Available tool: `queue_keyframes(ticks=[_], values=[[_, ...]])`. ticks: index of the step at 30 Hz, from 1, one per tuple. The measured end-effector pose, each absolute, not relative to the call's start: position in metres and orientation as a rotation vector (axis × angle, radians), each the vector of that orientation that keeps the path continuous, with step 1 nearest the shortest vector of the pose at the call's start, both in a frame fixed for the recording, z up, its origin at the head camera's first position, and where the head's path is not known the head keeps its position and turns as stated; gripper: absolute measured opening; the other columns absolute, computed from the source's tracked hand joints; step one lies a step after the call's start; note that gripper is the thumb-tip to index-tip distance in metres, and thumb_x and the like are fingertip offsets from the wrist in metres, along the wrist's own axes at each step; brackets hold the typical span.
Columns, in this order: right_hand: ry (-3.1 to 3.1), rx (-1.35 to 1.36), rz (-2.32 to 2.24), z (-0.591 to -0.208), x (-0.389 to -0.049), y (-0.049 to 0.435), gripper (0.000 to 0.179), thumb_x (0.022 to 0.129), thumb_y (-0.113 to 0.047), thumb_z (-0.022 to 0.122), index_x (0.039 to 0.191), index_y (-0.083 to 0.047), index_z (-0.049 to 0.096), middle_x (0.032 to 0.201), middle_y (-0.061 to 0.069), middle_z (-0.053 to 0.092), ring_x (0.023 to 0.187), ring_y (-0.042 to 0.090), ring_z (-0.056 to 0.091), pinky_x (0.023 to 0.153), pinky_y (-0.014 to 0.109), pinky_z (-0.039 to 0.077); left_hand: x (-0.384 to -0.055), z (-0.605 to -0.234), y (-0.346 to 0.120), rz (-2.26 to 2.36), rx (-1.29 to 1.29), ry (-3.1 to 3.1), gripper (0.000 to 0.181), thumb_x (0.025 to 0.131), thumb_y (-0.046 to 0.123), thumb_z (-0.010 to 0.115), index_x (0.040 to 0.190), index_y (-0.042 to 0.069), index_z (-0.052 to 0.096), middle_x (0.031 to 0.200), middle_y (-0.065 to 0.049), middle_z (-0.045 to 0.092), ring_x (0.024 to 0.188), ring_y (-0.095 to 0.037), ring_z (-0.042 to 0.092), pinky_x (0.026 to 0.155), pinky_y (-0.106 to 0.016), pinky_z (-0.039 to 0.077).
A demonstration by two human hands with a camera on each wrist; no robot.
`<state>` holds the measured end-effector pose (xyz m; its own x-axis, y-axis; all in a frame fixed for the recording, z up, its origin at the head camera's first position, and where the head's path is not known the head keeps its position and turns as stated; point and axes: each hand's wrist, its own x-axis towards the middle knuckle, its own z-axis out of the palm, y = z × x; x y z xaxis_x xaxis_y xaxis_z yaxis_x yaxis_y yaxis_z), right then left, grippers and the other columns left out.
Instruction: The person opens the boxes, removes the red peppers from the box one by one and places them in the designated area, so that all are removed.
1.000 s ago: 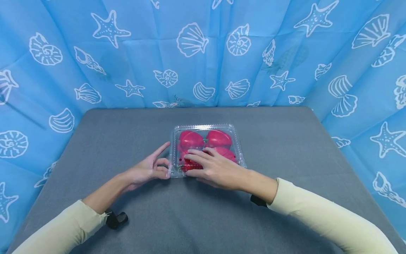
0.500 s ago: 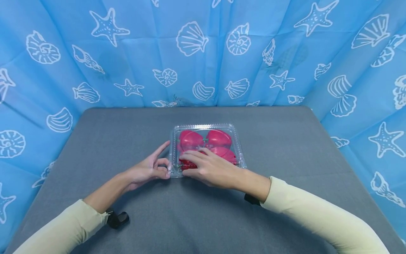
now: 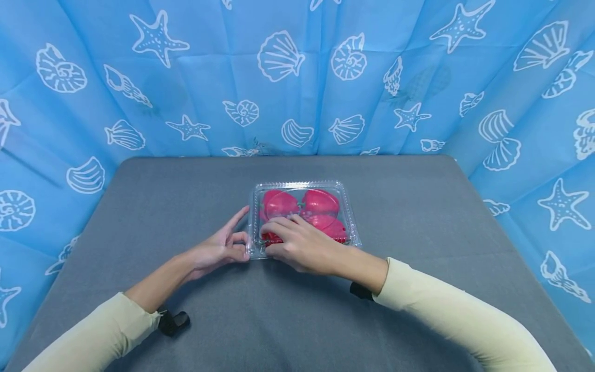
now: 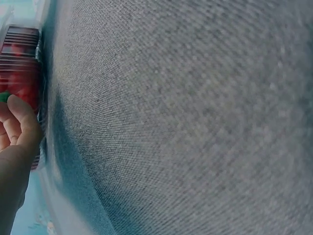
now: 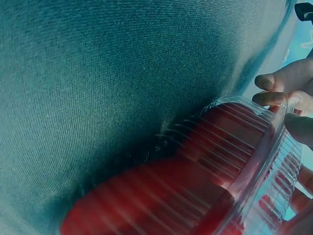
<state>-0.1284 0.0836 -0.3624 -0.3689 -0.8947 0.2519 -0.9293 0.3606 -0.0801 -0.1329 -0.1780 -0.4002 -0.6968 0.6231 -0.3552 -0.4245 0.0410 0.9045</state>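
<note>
A clear plastic clamshell (image 3: 350, 225) rests on the table, its ribbed lid lying over the base. Several large glossy red fruits (image 3: 321, 202), some with a bit of green, fill it. My left hand (image 3: 211, 253) touches its left edge, one finger stretched along the side and the thumb by the near corner. Bent over the front left of the lid, my right hand (image 3: 304, 246) holds the front rim, its thumb (image 5: 299, 129) against the rim and its fingers on top. That hand hides the front-left fruit in the head view. Ribbed plastic (image 4: 20, 36) shows in the left wrist view.
Grey cloth covers the table (image 3: 418, 222), whose far edge lies behind the clamshell. A blue curtain (image 3: 316, 77) with white sea shells and starfish hangs around it. A black wrist mount (image 3: 173, 323) sits under my left forearm.
My right hand has slid left along the front of the clamshell, uncovering more of the front-right fruit. The clamshell and my left hand have stayed in place.
</note>
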Motion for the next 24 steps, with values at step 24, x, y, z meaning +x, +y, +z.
queue_keyframes(ticks=[24], values=[[-2.365,1.597,0.314,-0.373,-0.130,0.073,0.036,0.078,-0.029,0.085,0.105,-0.010,0.072,0.117,0.006,0.062,0.111,0.020,0.055,0.094,0.035,0.049,-0.137,-0.403,-0.172,1.724,0.175,1.605,0.099,0.091,0.005,0.061,0.158,0.038,-0.004,0.107,-0.007,0.054,0.102,-0.023,0.060,0.102,-0.045,0.043]])
